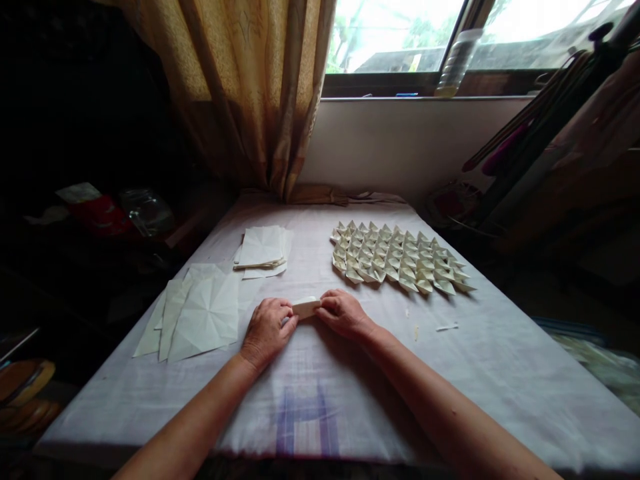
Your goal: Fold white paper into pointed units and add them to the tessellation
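Observation:
Near the middle of the table, a small piece of folded paper (306, 310) stretches between my two hands. My left hand (270, 327) pinches its left end with thumb and fingers. At the other end, my right hand (344, 312) grips it with curled fingers. Creased paper sheets (207, 310) lie fanned out to the left of my left hand. Behind them sits a stack of square paper (263, 248). Rows of folded paper boats (395, 257) stand close together at the back right, beyond my right hand.
A white cotton swab (447, 327) lies on the cloth-covered table (490, 393), right of my right forearm. A gold curtain (245, 87) hangs behind the table's back left. On the window sill stands a clear plastic bottle (457, 63). Dark clutter flanks both table sides.

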Available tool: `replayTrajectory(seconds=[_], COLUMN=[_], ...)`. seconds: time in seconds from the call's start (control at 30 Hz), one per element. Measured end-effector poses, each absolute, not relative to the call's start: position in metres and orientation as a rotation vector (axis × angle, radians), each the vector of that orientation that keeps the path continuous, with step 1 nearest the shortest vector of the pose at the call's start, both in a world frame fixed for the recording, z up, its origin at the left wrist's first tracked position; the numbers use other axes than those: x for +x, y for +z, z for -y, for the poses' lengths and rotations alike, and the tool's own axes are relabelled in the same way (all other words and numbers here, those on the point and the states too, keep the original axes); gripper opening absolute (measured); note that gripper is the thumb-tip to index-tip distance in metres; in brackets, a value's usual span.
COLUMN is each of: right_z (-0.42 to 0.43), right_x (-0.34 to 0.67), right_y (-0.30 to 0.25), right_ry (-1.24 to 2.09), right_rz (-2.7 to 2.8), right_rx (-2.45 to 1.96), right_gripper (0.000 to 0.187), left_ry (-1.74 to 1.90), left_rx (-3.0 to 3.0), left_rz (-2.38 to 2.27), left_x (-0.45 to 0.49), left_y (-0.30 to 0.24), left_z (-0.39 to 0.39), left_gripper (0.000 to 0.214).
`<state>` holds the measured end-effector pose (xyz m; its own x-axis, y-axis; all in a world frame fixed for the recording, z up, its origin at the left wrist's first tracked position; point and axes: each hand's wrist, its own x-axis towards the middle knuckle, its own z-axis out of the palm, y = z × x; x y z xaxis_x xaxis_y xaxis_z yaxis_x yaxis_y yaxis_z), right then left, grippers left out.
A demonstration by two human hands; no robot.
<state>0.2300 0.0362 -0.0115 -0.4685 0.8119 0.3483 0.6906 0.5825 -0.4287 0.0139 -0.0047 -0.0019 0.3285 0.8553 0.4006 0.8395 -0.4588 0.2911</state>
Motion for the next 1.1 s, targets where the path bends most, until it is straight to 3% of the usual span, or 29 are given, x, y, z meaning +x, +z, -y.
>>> replayTrajectory(seconds=[0.33,0.53,0.9,1.1], right_z=[-0.036,-0.031,-0.032,-0.033], right_x=[0.221,0.219,0.212,0.211], right_y=[-0.007,-0.01,-0.007,-0.008], right_ry=[0.398,0.407,0.355,0.311], right_rz=[2.199,2.118,2.142,2.152], right_rx=[-1.335,-1.314,-1.404,-1.421], right_gripper=[0.028,0.022,0.025,0.027], left_ry=[0.714,0.665,0.805,0.845], left_rx=[2.394,2.363,2.376,2.464], left_rz=[-1.666,-1.596,-1.59,-1.426], left_x=[0.016,0.011,0.011,0.009], left_y=[-0.002,0.003,0.0,0.004], left_z=[0.001,-0.005,-0.005,-0.006], left_gripper=[0.011,0.022,0.005,0.018])
